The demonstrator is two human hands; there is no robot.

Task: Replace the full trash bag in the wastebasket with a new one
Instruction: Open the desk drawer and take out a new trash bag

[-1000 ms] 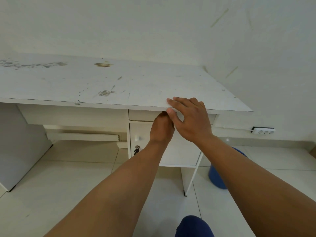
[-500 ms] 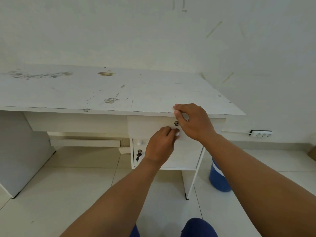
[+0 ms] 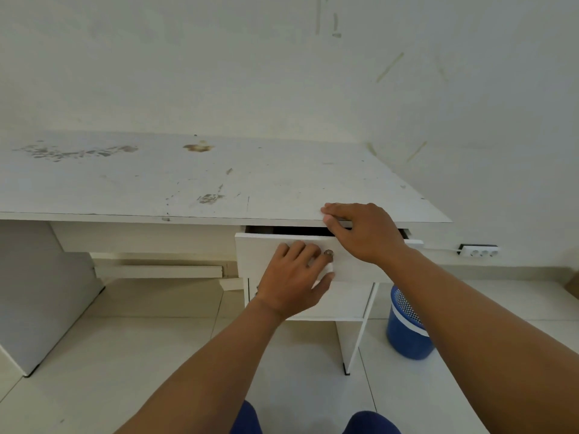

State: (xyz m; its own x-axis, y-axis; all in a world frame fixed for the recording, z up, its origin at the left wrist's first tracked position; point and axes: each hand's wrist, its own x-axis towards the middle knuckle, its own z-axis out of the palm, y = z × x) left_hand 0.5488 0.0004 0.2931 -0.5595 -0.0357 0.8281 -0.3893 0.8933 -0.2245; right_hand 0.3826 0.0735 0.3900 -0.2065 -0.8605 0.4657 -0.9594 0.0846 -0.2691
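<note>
A blue mesh wastebasket [image 3: 405, 328] with a white band stands on the floor to the right of the white desk [image 3: 188, 180]; I see no bag in it. The desk's top drawer [image 3: 260, 255] is pulled out a little, showing a dark gap above its front. My left hand [image 3: 294, 277] grips the small white knob on the drawer front, just left of a round lock [image 3: 329, 253]. My right hand [image 3: 363, 230] rests on the desk's front edge above the drawer, fingers lying on the top. What is inside the drawer is hidden.
Below the drawer is a cabinet door [image 3: 344, 296]. A power strip [image 3: 479, 252] sits at the wall's foot on the right. The floor is pale tile [image 3: 125, 355]. A grey desk side panel [image 3: 40, 292] stands at the left. My blue-clad knees [image 3: 369, 422] show at the bottom.
The drawer has slid out toward me, opening a dark gap under the desk top. My left hand has come back with the knob; my right hand has stayed on the edge.
</note>
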